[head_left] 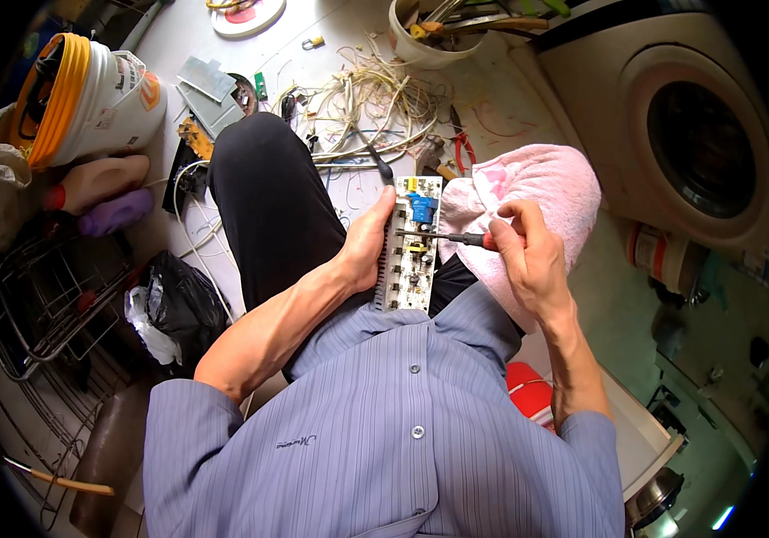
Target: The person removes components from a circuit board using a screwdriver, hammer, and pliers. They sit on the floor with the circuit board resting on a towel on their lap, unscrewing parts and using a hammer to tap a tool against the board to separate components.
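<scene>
My left hand [368, 236] grips the left side of a circuit board [413, 278] with a black finned heat sink along that edge, a blue component and small yellow parts. The board stands in my lap, its lower end against my shirt. My right hand [524, 247] is closed on a screwdriver [471, 238] with a red and black handle. The screwdriver's thin shaft lies across the board, its tip near the row of black components on the left. A pink towel [548, 186] covers my right knee, behind that hand.
Tangled wires [375, 99], red-handled pliers [461, 148], a hammer [440, 165] and metal plates [211, 91] lie on the floor ahead. Left are buckets [125, 103], a black bag [185, 305] and a wire rack [26, 305]. A tool bucket [429, 49] stands ahead; a washing machine [600, 108] is at right.
</scene>
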{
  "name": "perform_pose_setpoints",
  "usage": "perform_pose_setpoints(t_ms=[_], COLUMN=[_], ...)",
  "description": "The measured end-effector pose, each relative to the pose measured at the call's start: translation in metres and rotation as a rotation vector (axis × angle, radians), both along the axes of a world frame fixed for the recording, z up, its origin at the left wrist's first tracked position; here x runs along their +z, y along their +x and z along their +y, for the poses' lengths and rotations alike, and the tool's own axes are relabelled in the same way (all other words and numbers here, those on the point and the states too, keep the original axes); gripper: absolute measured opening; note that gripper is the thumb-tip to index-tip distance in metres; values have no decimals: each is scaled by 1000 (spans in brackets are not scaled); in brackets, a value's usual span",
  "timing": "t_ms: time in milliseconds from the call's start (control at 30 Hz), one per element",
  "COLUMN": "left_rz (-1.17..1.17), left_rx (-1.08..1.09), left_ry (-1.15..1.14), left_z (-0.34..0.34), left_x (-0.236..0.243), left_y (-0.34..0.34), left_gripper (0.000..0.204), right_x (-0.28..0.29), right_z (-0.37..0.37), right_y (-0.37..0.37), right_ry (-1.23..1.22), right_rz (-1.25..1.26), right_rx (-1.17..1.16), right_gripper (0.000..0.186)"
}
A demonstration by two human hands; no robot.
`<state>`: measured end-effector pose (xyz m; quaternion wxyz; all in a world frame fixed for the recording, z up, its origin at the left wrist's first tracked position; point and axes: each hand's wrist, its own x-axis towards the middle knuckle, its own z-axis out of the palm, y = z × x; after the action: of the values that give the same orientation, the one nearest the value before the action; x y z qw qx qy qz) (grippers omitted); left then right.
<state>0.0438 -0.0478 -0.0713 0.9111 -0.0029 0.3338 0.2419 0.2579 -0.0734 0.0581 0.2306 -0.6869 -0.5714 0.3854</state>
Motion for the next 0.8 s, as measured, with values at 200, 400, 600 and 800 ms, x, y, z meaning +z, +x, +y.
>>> perform_pose_setpoints(t_ms=[200, 400, 600, 800], left_rz=[14, 8, -9, 15], left_rx=[-37, -62, -29, -54], left_ry=[-12, 3, -21, 18], left_z=[1, 0, 0, -3], left_x=[0, -3, -1, -8], left_y=[4, 4, 4, 6], left_gripper=[60, 61, 61, 60], right_x=[-5, -14, -3, -1], right_z=[-2, -15, -7, -10], right_y=[-2, 0, -11, 6], right_ry=[300, 48, 144, -74], right_rz=[4, 72, 99, 154], right_rx=[121, -26, -62, -33], right_gripper=[18, 20, 25, 29])
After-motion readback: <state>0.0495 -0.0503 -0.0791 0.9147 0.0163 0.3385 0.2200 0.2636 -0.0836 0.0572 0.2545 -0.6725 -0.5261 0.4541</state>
